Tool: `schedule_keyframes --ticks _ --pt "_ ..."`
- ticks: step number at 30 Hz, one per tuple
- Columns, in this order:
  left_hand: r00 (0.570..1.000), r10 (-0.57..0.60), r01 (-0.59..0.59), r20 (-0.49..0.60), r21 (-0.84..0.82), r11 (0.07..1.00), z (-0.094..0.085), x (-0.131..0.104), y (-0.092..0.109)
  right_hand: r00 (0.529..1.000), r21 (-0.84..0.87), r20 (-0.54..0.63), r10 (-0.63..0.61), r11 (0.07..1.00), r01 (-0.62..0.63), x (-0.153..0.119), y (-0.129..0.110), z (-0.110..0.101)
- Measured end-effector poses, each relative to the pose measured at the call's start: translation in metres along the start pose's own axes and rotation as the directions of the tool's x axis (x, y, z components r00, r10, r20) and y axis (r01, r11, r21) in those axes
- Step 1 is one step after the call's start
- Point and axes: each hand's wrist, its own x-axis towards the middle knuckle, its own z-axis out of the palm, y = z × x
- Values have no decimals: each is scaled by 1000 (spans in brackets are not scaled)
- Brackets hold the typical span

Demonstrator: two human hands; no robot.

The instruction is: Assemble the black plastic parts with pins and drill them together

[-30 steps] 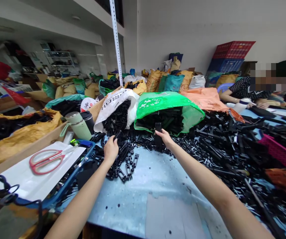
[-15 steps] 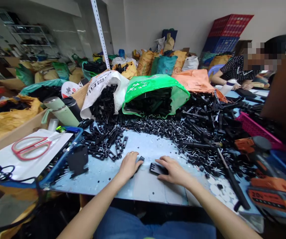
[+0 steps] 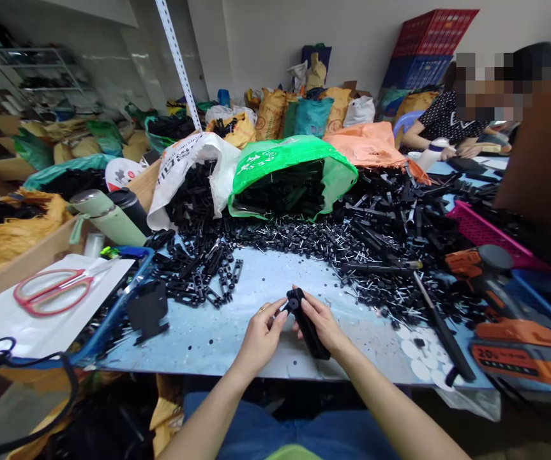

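Near the table's front edge, my right hand (image 3: pixel 322 319) is wrapped round a long black plastic part (image 3: pixel 309 332), which slants down to the right. My left hand (image 3: pixel 262 332) pinches a small black piece (image 3: pixel 285 306) at the upper end of that part, where a round joint shows. The two pieces touch or overlap there; whether they are joined I cannot tell. Beyond my hands, many small black pieces with metal pins (image 3: pixel 299 241) lie heaped. Black slotted links (image 3: pixel 203 271) are piled to the left of them.
A green bag (image 3: pixel 285 160) and a white bag (image 3: pixel 193 150) spill black parts. Red scissors (image 3: pixel 52 291) lie on the left. An orange power tool (image 3: pixel 519 345), a black-handled tool (image 3: pixel 445 332) and a pink basket (image 3: pixel 490 236) are on the right. A person (image 3: pixel 447 128) sits at the back right.
My hands, earlier apart over separate black parts, have come together. The long part now stands out from my right hand, with my left fingers at its top. The whole view has shifted slightly.
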Motion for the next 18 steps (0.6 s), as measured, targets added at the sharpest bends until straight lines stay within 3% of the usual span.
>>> schedule_keyframes --ticks 2,5,9,12,15,18 --pt "1000 -5 4 14 54 999 0 -1 6 998 -52 19 -62 997 63 -3 -2 -6" --pt "999 46 -45 1 219 975 -1 -5 13 978 -281 119 -173 939 200 -9 -7 -21" --pt "993 82 -52 -81 317 947 12 -16 15 917 -584 249 -311 707 398 -17 -13 -29" --pt "960 123 -63 -253 232 971 33 -21 14 887 -589 164 -431 679 439 -22 -9 -14" --pt "886 173 -119 -429 150 982 48 -22 15 844 -570 46 -534 680 461 -28 -4 8" --pt "878 231 -196 -420 126 972 44 -19 15 809 -593 30 -587 641 487 -32 -3 19"
